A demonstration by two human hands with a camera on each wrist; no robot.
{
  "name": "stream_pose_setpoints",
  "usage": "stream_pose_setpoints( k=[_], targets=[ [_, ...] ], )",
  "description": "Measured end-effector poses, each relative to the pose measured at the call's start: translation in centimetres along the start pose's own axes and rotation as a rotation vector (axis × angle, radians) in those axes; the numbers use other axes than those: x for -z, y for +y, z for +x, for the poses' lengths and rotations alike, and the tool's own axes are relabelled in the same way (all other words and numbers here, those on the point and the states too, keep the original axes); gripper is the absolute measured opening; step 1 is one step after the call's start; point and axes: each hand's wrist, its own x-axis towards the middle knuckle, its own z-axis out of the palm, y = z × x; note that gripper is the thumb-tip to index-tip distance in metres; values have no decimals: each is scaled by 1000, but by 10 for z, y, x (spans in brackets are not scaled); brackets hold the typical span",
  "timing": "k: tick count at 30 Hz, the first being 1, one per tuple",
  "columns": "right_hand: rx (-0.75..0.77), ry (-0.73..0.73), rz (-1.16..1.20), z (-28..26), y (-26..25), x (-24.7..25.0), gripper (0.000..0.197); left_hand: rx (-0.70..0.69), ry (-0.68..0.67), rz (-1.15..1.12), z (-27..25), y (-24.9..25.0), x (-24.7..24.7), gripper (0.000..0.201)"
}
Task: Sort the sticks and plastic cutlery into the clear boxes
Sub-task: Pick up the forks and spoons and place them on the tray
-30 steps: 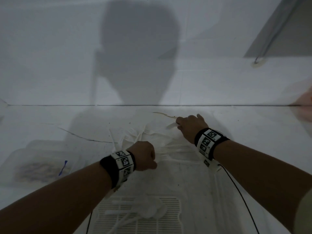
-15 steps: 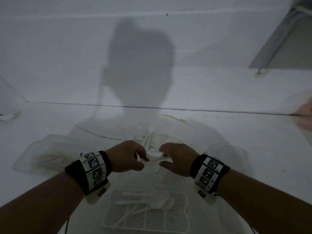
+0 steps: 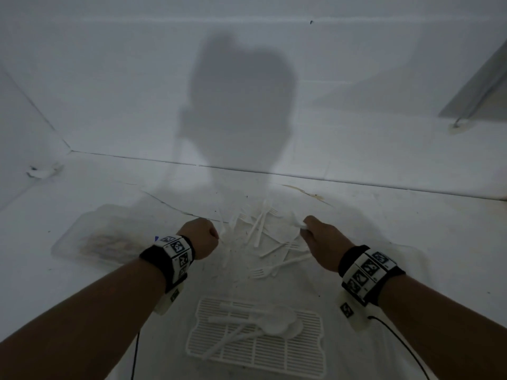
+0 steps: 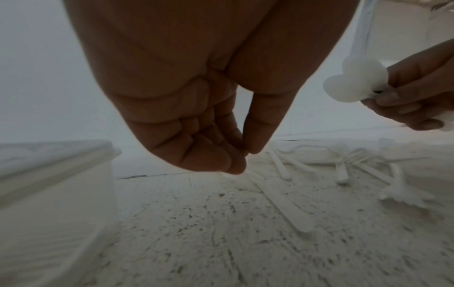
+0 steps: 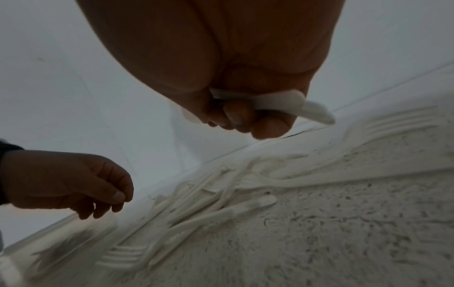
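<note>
A: The right hand (image 3: pixel 319 239) is clamped round white plastic spoons (image 4: pixel 353 83), held above the pile of forks (image 3: pixel 263 237) on the bench (image 3: pixel 411 242). I'd keep the bundle level and carry it to its box

B: And the left hand (image 3: pixel 201 237)?

A: Fingers curled together, seemingly empty, hovering beside the clear box (image 3: pixel 90 239) at the left

B: The cutlery?

A: Thin, white, overlapping loosely; some spoons lie on a slotted tray (image 3: pixel 274 355)

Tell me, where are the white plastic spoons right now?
Some white plastic spoons lie on the white slatted tray near the bottom of the head view, between the forearms; others are gripped in the right hand.
</note>
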Motion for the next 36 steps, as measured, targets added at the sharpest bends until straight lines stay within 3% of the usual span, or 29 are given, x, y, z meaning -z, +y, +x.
stream_pose_setpoints(
  k=[6, 11, 16, 19, 21, 25, 29, 31, 33, 36],
  targets=[
    [-131, 78, 28, 10, 15, 7, 31, -80, -9, 30, 16, 21, -8, 19],
    [-208, 93, -5, 15, 42, 13, 36, -367, -141, 109, 6, 60, -23, 26],
    [-197, 56, -61, 17, 55, 15, 33, -413, -292, 334, 3, 81, -45, 53],
    [-189, -6, -109, 15, 62, 16, 20, -453, -352, 434, 3, 82, -53, 42],
    [-204, -114, -182, 13, 68, 16, 22, -480, -398, 443, 6, 84, -53, 31],
    [-194, -175, -254, 17, 77, 16, 18, -484, -418, 421, 11, 86, -46, 29],
    [-191, -214, -325, 17, 82, 22, 26, -468, -230, 334, 25, 87, -42, 27],
    [-205, -183, -347, 16, 83, 26, 24, -447, -135, 340, 31, 87, -46, 39],
    [-231, -102, -317, 14, 85, 28, 22, -341, -64, 383, 36, 83, -52, 58],
    [-317, -119, -271, 14, 90, 26, 36, -191, -138, 322, 45, 74, -54, 76]
  ],
)
